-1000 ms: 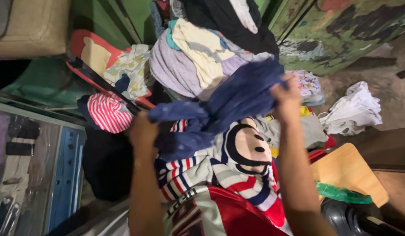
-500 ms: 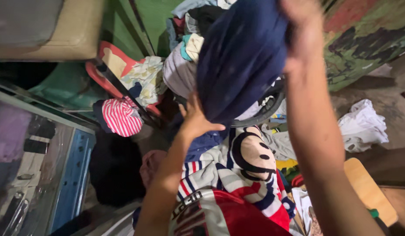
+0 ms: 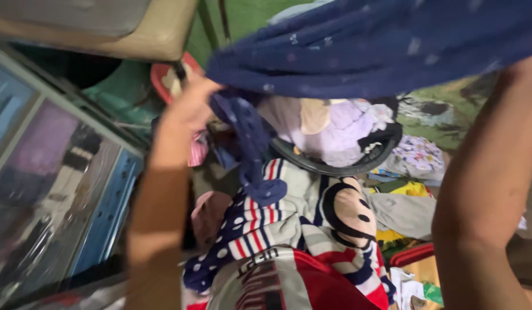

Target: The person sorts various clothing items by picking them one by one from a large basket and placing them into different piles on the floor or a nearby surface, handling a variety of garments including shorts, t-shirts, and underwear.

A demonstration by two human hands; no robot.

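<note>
A dark blue garment (image 3: 369,46) with small pale specks is stretched across the top of the head view, held up in front of me. My left hand (image 3: 191,103) grips its left edge, and a loose strip of the cloth hangs down from there. My right forearm rises at the right, but the hand itself is out of the frame or behind the cloth. Below lies a striped red, white and blue garment (image 3: 289,229) with a round cartoon face on it.
A black basket (image 3: 335,166) piled with lilac and white clothes stands behind the striped garment. Grey, yellow and flowered clothes (image 3: 404,201) lie to the right. A glass-fronted cabinet with a blue frame (image 3: 76,189) is at the left, a beige cushion (image 3: 105,23) above it.
The blue garment, bunched up before, is now spread wide overhead. My left hand has gone from its underside to gripping the left edge. My right hand has risen out of view.
</note>
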